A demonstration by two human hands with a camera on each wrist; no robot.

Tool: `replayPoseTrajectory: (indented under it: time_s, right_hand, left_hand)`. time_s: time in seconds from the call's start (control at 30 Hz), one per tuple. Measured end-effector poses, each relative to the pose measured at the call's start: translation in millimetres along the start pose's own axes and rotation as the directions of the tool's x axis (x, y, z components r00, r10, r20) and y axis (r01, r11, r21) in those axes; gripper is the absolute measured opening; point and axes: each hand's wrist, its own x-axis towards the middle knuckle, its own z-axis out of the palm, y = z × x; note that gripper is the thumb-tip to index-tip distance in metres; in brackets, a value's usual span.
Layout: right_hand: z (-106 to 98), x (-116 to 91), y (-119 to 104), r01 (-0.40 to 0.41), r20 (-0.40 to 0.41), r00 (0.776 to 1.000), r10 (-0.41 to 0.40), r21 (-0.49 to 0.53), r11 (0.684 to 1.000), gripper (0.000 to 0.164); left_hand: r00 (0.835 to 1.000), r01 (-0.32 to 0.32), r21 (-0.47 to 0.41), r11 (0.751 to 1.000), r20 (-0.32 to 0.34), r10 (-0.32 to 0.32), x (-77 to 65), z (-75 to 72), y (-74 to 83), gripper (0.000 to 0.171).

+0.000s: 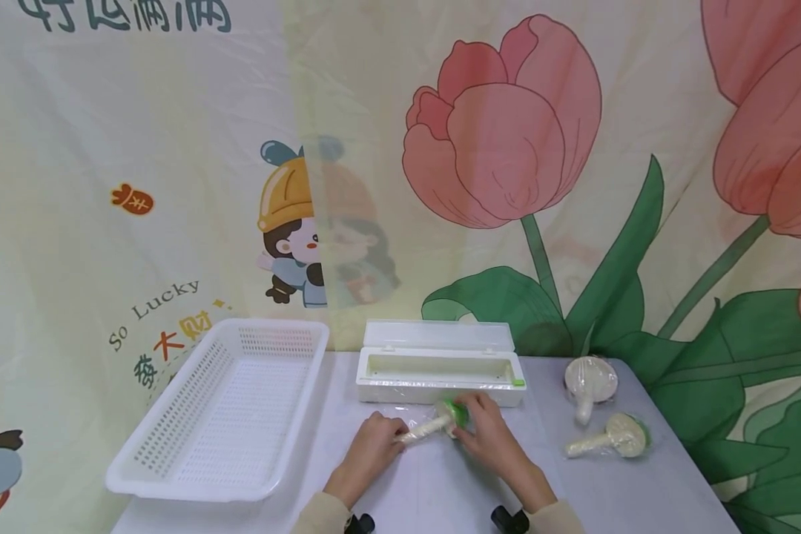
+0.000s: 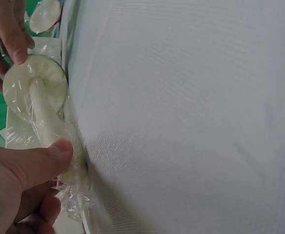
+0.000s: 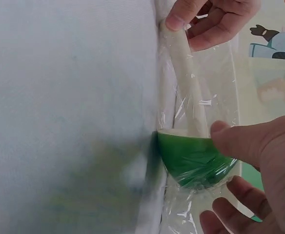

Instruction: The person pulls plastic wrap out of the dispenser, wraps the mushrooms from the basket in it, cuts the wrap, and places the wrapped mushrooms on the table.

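A mushroom-shaped piece (image 1: 434, 426) with a cream stem and green dome lies in clear plastic film in front of the long white box. My left hand (image 1: 372, 443) pinches the free end of its stem through the film. At the other end, my right hand (image 1: 490, 436) holds the green dome (image 3: 196, 158), thumb on its rim and fingers curled beneath. Crinkled film (image 2: 74, 200) bunches by the left fingers in the left wrist view. The left wrist view shows the round cream face (image 2: 23, 92) around the stem's base.
Behind the hands stands the white box (image 1: 440, 391), its clear lid raised, with a green tab at right. A white perforated basket (image 1: 267, 475) sits at left. Two similar film-wrapped pieces, one upper (image 1: 590, 378) and one lower (image 1: 607, 437), lie at right. A printed cloth hangs behind the table.
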Motion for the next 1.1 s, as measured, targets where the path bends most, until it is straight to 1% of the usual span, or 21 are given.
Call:
replayPoseTrajectory:
  time_s: [0.07,0.17,0.3,0.4,0.57,0.63,0.8,0.93,1.0,1.1]
  right_hand:
    - [1,0,1,0.01,0.025,1.0,-0.01,0.016,1.0,0.053]
    - [-1,2,3,0.007,0.101,0.995,-0.01,0.021,1.0,0.058]
    - [-4,6,6,-0.005,0.172,0.985,-0.004,0.052,0.999,0.068]
    - [-2,7,9,-0.025,0.177,0.984,0.009,0.09,0.996,0.066]
    - [-3,5,12,-0.031,0.207,0.978,0.004,0.127,0.991,0.06]
    - [-5,5,13,-0.014,0.223,0.975,-0.016,0.132,0.991,0.058]
    - [-10,9,14,-0.003,0.256,0.966,-0.032,0.134,0.991,0.052]
    - [-8,14,16,-0.028,0.264,0.964,-0.009,0.137,0.99,0.049]
    - [-6,15,18,-0.044,0.256,0.967,0.008,0.132,0.99,0.049]
    - [-1,15,21,-0.065,0.241,0.97,0.035,0.117,0.991,0.05]
  left_hand:
    - [1.0,-0.007,-0.027,1.0,0.018,0.007,1.5,-0.2,-0.3,0.016]
    - [0.999,-0.012,-0.065,0.998,0.038,0.014,3.5,-0.8,-0.2,0.014]
    - [0.999,0.008,-0.081,0.997,0.053,-0.004,5.9,-1.5,1.0,0.014]
    - [0.996,0.037,-0.098,0.994,0.086,-0.028,6.9,-0.4,2.2,0.019]
    - [0.988,0.089,-0.139,0.986,0.136,-0.07,3.7,0.4,3.8,0.036]
    - [0.989,0.094,-0.162,0.982,0.132,-0.073,2.6,-1.6,3.4,0.038]
    - [0.992,0.087,-0.179,0.98,0.104,-0.069,4.7,-6.4,-1.1,0.031]
    - [0.996,0.065,-0.143,0.988,0.076,-0.055,8.6,-5.8,-3.2,0.024]
    - [0.997,0.056,-0.117,0.992,0.056,-0.049,10.2,-4.1,-2.5,0.023]
    - [0.998,0.061,-0.087,0.994,0.03,-0.059,11.6,-1.2,-0.2,0.023]
